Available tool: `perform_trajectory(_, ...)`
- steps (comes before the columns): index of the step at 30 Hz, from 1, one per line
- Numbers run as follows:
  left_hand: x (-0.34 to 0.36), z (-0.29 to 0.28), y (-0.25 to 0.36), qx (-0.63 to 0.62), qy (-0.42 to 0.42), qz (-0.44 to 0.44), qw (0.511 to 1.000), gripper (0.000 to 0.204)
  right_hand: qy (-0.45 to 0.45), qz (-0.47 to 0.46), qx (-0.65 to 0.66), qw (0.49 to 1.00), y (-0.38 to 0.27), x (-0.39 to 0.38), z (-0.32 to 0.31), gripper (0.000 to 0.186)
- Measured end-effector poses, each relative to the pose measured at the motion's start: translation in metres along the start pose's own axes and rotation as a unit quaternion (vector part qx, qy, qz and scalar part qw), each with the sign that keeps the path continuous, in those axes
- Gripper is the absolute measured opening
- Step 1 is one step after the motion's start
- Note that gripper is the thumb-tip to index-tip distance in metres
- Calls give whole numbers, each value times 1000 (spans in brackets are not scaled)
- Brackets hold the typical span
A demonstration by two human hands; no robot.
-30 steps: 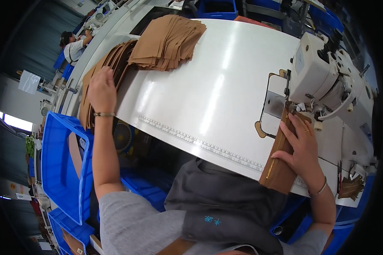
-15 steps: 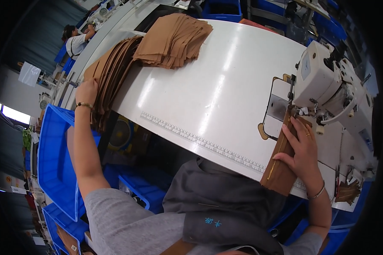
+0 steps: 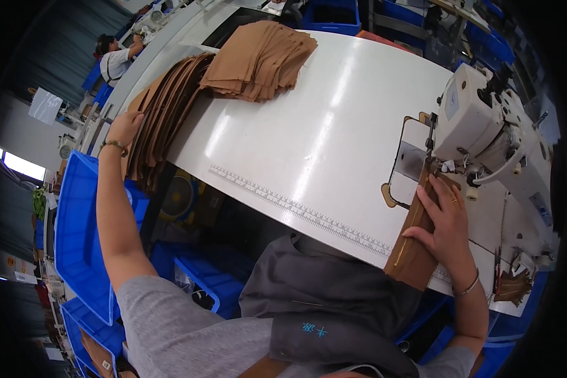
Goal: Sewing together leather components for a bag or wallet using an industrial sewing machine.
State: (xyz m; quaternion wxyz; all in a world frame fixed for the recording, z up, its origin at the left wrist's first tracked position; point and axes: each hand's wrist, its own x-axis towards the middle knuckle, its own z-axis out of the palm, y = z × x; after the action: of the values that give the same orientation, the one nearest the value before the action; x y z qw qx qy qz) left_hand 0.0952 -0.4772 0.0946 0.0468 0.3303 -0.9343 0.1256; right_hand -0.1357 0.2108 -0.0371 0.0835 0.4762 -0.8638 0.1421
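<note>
My left hand (image 3: 126,126) is closed on the edge of the fanned stack of brown fabric pieces (image 3: 162,116) at the table's left end. A squarer pile of brown pieces (image 3: 255,60) lies just right of that stack. On the right, my right hand (image 3: 444,223) rests on a long brown fabric strip (image 3: 402,264), thumb and fingers spread apart along it. The strip runs up under the needle area of a white sewing machine (image 3: 469,110), with a yellowish line along its length.
The white table (image 3: 296,157) has a printed scale along its near edge. Blue bins (image 3: 85,233) stand at left and below. A co-worker (image 3: 113,60) sits at another station, upper left. Small brown scraps (image 3: 513,283) and tools lie at the right end.
My left hand has moved left and outward along the fanned stack, drawing its near pieces slightly with it. My right hand and the strip have barely moved; the view shifted slightly.
</note>
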Motion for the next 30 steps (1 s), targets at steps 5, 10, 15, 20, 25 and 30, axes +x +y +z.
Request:
perform_trajectory(5, -4, -10, -4, -86, -29, -37, 995, 36, 6, -5, -1, 1000, 0, 0, 0, 87)
perform_trajectory(10, -6, -8, 6, 5, 2, -3, 1000, 36, 19, -12, -9, 1000, -2, 2, -3, 87)
perform_trajectory(15, 18, -58, 23, 109, 130, -41, 985, 28, 8, -10, -11, 1000, -2, -1, -3, 82)
perform_trajectory(20, -4, -96, 131, -112, 49, 118, 985, 47, 9, 0, -42, 999, 3, -3, 6, 77)
perform_trajectory(25, -107, -74, 285, -314, -149, 296, 890, 71, 19, -6, -2, 1000, 2, -4, 5, 79)
perform_trajectory(30, -154, -89, 362, -345, -386, 377, 768, 79, 7, -11, -20, 1000, 1, -5, 1, 82)
